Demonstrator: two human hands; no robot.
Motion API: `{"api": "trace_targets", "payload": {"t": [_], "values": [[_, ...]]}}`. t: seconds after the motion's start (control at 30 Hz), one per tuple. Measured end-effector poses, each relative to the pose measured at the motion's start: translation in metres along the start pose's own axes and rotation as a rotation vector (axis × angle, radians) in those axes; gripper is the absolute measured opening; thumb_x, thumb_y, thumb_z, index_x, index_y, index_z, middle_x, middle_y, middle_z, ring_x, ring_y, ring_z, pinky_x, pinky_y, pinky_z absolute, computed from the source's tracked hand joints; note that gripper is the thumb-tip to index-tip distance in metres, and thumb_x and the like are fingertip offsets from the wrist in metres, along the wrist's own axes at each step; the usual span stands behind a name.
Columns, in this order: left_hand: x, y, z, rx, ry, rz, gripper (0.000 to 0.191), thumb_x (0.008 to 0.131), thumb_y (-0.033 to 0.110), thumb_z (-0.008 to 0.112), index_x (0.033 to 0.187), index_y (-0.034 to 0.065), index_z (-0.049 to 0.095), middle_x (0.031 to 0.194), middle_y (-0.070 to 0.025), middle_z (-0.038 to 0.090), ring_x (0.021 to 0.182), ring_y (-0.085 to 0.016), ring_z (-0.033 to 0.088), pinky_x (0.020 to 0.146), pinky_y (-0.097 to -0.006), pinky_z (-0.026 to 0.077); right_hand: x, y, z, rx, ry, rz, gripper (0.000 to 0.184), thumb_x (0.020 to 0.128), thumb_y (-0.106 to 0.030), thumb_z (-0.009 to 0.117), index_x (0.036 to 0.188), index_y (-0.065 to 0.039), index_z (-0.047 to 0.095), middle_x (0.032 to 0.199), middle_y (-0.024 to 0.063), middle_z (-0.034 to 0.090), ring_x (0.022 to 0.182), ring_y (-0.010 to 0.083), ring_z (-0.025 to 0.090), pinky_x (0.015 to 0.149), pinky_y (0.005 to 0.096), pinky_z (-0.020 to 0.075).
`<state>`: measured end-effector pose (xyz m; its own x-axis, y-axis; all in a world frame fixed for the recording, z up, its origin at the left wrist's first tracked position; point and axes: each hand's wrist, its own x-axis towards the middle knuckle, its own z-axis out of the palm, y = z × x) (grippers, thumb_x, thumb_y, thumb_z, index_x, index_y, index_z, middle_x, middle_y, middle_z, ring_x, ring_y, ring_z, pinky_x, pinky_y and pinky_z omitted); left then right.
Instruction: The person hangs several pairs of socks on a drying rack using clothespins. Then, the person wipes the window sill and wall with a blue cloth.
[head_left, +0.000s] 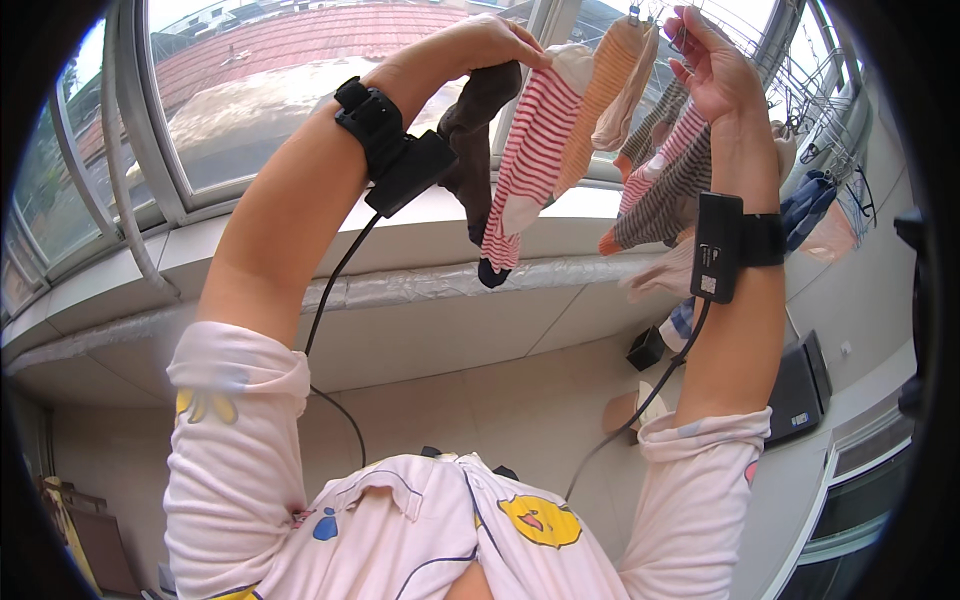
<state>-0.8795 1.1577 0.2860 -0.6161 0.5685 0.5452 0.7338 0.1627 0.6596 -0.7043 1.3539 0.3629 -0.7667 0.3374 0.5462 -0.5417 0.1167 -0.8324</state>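
My left hand is raised at the top centre, its fingertips pinching the top of a red-and-white striped sock. A dark brown sock hangs just under that hand; whether the fingers hold it too is hidden. My right hand is up at the wire drying rack, fingers curled around a small metal clip. An orange striped sock and a beige sock hang from clips between my hands. More striped socks hang behind my right forearm.
The metal clip rack spreads at the upper right, with blue cloth hanging beyond it. Windows border the ledge in front. A foil-wrapped pipe runs below the ledge. A dark appliance stands at the right.
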Motion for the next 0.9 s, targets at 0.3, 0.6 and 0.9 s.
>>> {"api": "trace_targets", "payload": {"t": [0.3, 0.6, 0.9], "values": [[-0.026, 0.012, -0.013, -0.152, -0.079, 0.008, 0.033, 0.074, 0.032, 0.077, 0.095, 0.008, 0.067, 0.079, -0.0025, 0.064, 0.062, -0.01, 0.06, 0.053, -0.0204, 0.047, -0.037, 0.01, 0.008, -0.062, -0.104, -0.071, 0.038, 0.089, -0.036, 0.061, 0.112, -0.007, 0.057, 0.107, 0.0106, 0.065, 0.103, 0.0187, 0.06, 0.089, 0.0404, 0.0412], [-0.056, 0.059, -0.009, -0.515, -0.338, -0.015, 0.017, 0.08, 0.013, 0.071, 0.091, 0.0017, 0.066, 0.081, -0.0022, 0.064, 0.068, -0.007, 0.059, 0.061, -0.0188, 0.048, -0.102, 0.057, 0.051, -0.012, -0.14, 0.026, 0.033, 0.086, -0.012, 0.065, 0.113, 0.004, 0.056, 0.1, 0.0077, 0.064, 0.089, 0.0117, 0.059, 0.077, 0.0224, 0.046], [-0.089, 0.083, 0.02, -0.616, -0.495, 0.055, 0.017, 0.083, 0.015, 0.069, 0.092, 0.0007, 0.067, 0.084, -0.0023, 0.065, 0.076, -0.006, 0.059, 0.072, -0.0187, 0.047, -0.154, 0.012, 0.034, -0.433, -0.059, -0.152, 0.011, 0.087, -0.011, 0.063, 0.087, -0.001, 0.061, 0.07, -0.0012, 0.059, 0.062, 0.0032, 0.052, 0.054, 0.0184, 0.0411]]}}
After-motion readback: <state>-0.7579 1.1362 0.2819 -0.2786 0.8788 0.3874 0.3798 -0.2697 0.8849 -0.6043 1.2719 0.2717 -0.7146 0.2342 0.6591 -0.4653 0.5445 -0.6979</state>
